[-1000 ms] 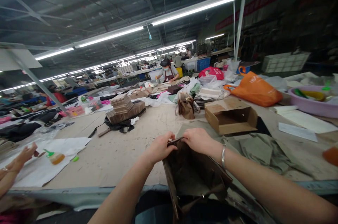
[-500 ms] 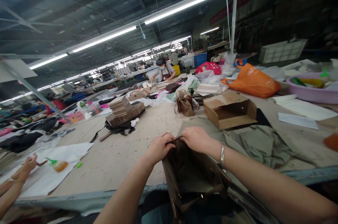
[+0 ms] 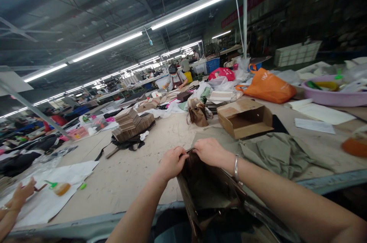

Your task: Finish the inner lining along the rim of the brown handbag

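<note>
A dark brown bag [image 3: 209,193] stands open at the near edge of the long worktable [image 3: 129,170], its mouth facing me. My left hand [image 3: 172,163] is closed on the far rim of the bag, fingers pinched over the edge. My right hand [image 3: 210,151], with a silver bangle on the wrist, grips the same rim just to the right, and the two hands almost touch. Olive green fabric [image 3: 275,153] lies crumpled on the table right of my right hand.
An open cardboard box [image 3: 243,119] lies behind the fabric, with a small brown bag [image 3: 197,113] and a stack of brown pieces [image 3: 132,122] further back. An orange bag [image 3: 266,86] and purple basin [image 3: 335,96] sit far right. Another person's hand [image 3: 20,195] rests near white paper [image 3: 54,193] at left.
My hands have stayed on the bag's rim while the view drifted right and down slightly. The other person's hand at left has drawn back toward the table's near edge.
</note>
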`<state>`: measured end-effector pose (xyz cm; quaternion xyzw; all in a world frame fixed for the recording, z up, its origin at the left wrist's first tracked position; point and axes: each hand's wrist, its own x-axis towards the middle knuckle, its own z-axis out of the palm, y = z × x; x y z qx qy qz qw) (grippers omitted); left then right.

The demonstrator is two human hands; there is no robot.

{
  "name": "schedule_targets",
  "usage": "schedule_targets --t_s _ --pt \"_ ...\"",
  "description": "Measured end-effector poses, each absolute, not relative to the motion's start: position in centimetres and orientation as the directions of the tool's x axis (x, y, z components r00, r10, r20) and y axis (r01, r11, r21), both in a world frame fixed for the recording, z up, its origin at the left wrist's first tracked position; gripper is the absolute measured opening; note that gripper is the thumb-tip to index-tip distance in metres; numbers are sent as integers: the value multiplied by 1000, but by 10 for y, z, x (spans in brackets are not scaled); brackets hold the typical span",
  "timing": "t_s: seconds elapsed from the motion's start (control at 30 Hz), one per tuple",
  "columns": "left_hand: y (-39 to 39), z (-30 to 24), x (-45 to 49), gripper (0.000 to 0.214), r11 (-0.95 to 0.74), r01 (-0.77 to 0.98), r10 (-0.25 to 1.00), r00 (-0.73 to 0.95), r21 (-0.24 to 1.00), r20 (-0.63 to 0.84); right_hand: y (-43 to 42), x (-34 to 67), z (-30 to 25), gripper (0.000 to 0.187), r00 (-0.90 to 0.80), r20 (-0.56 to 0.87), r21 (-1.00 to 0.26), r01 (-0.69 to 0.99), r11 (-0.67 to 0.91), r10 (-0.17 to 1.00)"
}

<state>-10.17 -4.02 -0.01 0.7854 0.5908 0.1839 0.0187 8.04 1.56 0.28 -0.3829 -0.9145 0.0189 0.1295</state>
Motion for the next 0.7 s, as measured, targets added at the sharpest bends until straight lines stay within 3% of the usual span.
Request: schedule_targets --t_s 0.47,0.7 --pt "-36 -1 -92 12 -129 969 966 74 212 247 17 77 -1 36 -616 203 -166 744 647 761" --pt "-35 -3 -90 12 -116 972 964 60 206 261 18 87 5 32 -651 244 -206 690 694 719"
